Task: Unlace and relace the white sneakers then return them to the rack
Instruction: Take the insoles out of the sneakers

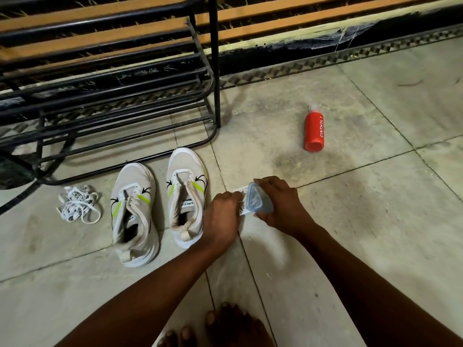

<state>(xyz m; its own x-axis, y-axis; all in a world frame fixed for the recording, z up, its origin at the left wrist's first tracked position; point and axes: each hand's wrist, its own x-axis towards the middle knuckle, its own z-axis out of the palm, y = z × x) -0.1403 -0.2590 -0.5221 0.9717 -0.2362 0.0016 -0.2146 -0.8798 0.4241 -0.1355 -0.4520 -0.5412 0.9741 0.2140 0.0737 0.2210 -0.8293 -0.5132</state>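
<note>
Both white sneakers (155, 204) stood unlaced on the floor before the rack (120, 101), pulled laces (79, 205) heaped beside them; the left hand (221, 214) and right hand (278, 204) clamped a small clear packet (256, 202); tugged hard, its contents might scatter.

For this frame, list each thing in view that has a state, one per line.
left sneaker: unlaced, upright on floor.
right sneaker: unlaced, upright on floor.
loose laces: removed, piled left of the sneakers.
shoe rack: visible shelves bare.
red bottle: lying on its side.
clear packet: held in both hands.
left hand: closed on packet.
right hand: closed on packet.
</note>
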